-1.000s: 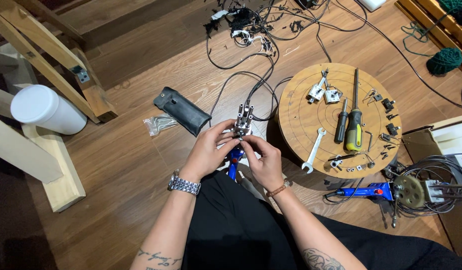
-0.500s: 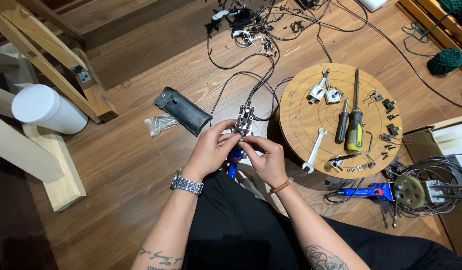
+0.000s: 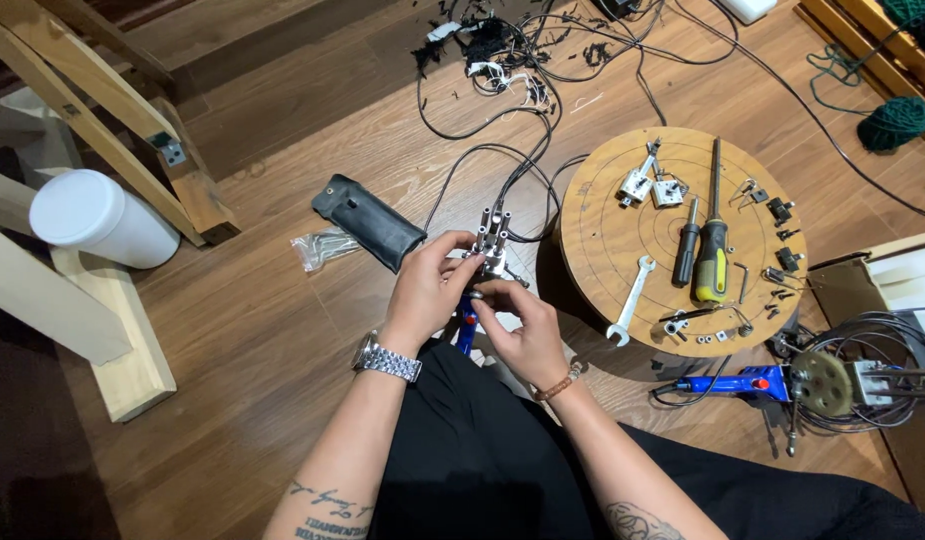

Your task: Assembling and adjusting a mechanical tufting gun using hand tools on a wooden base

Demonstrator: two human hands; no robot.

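Floorboards [image 3: 282,330] of brown wood carry a round wooden disc [image 3: 622,240] with a slim steel wrench [image 3: 631,299] and a yellow-handled screwdriver [image 3: 712,240]; beside it, left hand [image 3: 427,290] and right hand [image 3: 517,325] both pinch a small metal part [image 3: 490,242] with upright pins, fingers closed around it, above the lap

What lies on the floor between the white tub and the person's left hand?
In the head view, a clear bag of small metal parts and a black pouch lie between the white tub and the left hand.
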